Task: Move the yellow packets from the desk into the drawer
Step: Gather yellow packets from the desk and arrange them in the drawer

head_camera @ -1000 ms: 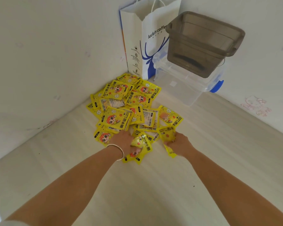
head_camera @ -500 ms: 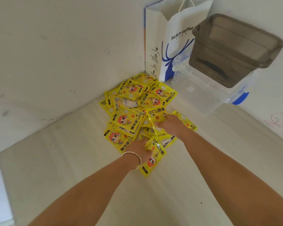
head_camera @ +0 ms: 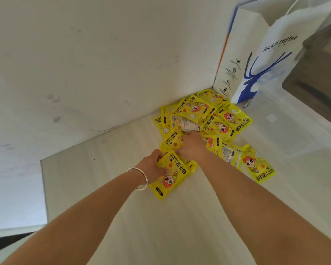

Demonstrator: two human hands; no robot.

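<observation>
Head view: pale desk (head_camera: 122,217) fills the frame, walled on the far and left-far sides; its left edge shows, with open bare surface along it and across the whole near part. Right edge is out of frame.

Far right corner: grey bin (head_camera: 319,77), cut off by the frame, sits on a clear storage box (head_camera: 294,134) that is washed out and hard to outline. One white paper bag (head_camera: 256,60) marked "luckin coffee" stands just left of them against the wall, top cut off.

Yellow packets (head_camera: 208,115) lie in one overlapping pile at the far corner of the desk, touching the bag's base. Exact count not possible; roughly a dozen visible, more buried. One packet (head_camera: 258,166) lies at the pile's right fringe, beside the right forearm. No drawer in view.

Two bare arms reach in from the near edge. Left hand (head_camera: 153,165), silver bangle (head_camera: 139,177) on the wrist, grips a small bunch of packets (head_camera: 172,175) at the pile's near edge; number in the bunch unclear, at least two. Right hand (head_camera: 192,144) is palm down in the pile's middle, fingers curled onto a packet (head_camera: 172,139); fingertips are hidden under packets, so the grasp itself is only partly seen.
</observation>
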